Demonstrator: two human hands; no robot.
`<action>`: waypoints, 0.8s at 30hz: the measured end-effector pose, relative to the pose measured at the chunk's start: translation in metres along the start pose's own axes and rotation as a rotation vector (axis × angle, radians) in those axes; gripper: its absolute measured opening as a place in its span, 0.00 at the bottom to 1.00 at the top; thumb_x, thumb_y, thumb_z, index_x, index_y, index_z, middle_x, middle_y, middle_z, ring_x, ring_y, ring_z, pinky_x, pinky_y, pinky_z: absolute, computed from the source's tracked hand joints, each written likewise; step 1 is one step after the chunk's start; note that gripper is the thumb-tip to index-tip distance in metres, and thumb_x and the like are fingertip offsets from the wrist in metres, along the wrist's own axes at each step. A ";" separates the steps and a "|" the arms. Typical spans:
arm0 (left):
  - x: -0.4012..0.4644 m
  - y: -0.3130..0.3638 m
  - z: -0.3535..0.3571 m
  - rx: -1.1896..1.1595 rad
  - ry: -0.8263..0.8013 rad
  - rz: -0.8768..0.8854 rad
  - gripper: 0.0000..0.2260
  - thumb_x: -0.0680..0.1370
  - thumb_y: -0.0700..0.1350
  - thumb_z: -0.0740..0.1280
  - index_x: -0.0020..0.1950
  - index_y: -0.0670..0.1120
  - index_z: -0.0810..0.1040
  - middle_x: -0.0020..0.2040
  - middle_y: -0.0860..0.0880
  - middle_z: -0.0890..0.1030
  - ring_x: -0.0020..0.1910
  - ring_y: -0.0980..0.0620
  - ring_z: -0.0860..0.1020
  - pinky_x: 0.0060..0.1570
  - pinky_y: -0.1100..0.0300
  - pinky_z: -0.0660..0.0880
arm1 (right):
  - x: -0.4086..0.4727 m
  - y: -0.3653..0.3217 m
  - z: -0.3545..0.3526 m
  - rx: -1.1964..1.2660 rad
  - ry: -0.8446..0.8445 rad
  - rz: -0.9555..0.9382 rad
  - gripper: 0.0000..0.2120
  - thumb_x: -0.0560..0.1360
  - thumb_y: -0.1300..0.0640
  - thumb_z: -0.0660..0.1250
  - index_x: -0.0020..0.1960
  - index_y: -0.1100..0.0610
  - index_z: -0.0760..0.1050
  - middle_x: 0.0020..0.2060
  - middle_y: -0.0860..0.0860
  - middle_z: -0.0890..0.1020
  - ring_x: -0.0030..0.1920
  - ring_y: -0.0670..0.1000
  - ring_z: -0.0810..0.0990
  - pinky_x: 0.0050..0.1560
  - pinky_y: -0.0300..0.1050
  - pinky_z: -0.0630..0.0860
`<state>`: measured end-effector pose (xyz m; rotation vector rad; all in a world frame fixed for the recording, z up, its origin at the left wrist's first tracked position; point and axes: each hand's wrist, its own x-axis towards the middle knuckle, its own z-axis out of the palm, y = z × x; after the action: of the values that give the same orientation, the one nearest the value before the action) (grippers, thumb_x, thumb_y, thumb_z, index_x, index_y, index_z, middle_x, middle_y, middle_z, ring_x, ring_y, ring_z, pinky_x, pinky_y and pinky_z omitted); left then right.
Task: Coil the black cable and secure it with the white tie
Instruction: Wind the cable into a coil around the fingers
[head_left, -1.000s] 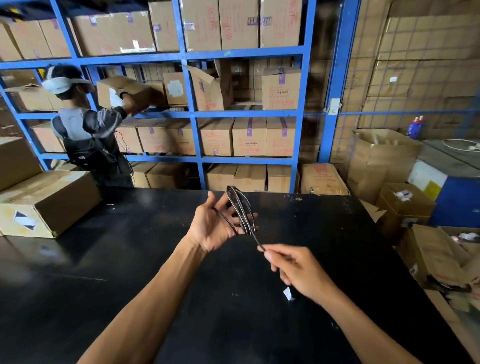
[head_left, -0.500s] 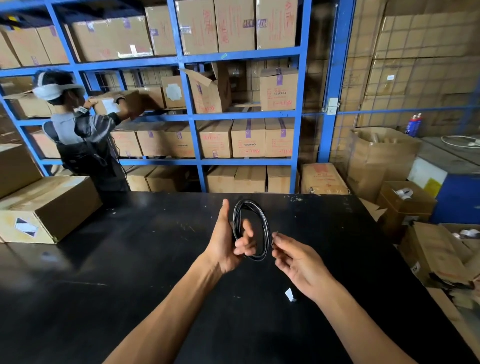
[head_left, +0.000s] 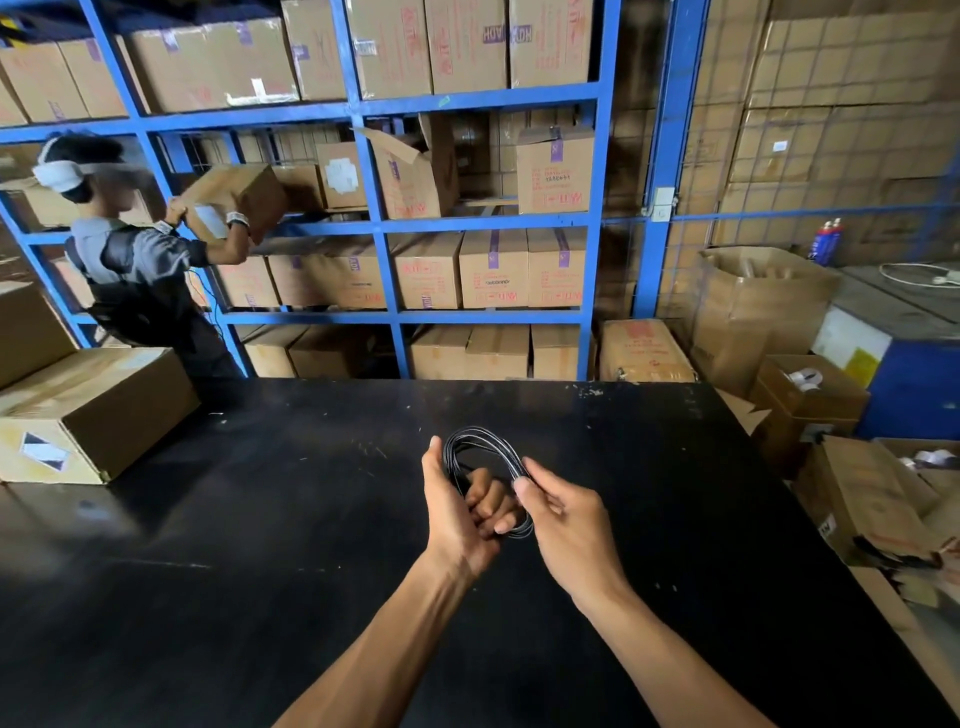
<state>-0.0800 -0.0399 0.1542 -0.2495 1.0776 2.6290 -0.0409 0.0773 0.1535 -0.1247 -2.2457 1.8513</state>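
Observation:
The black cable (head_left: 480, 439) forms a small upright coil of several loops above the black table (head_left: 260, 545). My left hand (head_left: 457, 512) grips the coil's left and lower side, thumb up and fingers curled through the loop. My right hand (head_left: 563, 517) pinches the coil's right side between thumb and forefinger. The white tie is hidden; the spot on the table where it lay is covered by my right hand and forearm.
A cardboard box (head_left: 88, 410) sits on the table's left edge. Beyond the table stand blue shelves (head_left: 384, 223) full of boxes, where a person (head_left: 135, 270) handles a box. Open boxes (head_left: 810, 400) crowd the floor at the right.
The loose strand was wound in and the cable became a round coil. My right hand moved up from the strand's end to the coil's right side. The person at the shelf lifted a box.

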 end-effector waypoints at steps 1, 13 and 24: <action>0.001 -0.002 -0.003 -0.014 -0.013 -0.001 0.32 0.70 0.72 0.60 0.25 0.48 0.54 0.24 0.49 0.50 0.25 0.51 0.47 0.27 0.58 0.48 | 0.000 0.001 0.000 -0.019 0.027 -0.020 0.16 0.78 0.50 0.69 0.66 0.50 0.79 0.54 0.43 0.85 0.53 0.39 0.82 0.56 0.37 0.77; 0.005 -0.004 -0.012 -0.054 -0.089 -0.010 0.32 0.75 0.70 0.56 0.25 0.48 0.53 0.21 0.50 0.51 0.22 0.51 0.47 0.25 0.59 0.48 | 0.005 0.008 0.000 0.206 0.028 0.045 0.13 0.78 0.58 0.71 0.62 0.53 0.82 0.45 0.43 0.87 0.50 0.38 0.85 0.54 0.33 0.79; 0.028 -0.006 -0.022 0.221 0.124 -0.117 0.28 0.80 0.61 0.53 0.45 0.38 0.79 0.30 0.40 0.75 0.30 0.42 0.76 0.43 0.50 0.74 | 0.010 0.030 -0.009 -0.226 0.114 -0.266 0.17 0.77 0.72 0.65 0.62 0.60 0.82 0.41 0.50 0.84 0.48 0.44 0.85 0.55 0.37 0.81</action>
<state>-0.1031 -0.0462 0.1271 -0.4185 1.3387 2.3941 -0.0504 0.0939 0.1271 0.0304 -2.2595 1.4203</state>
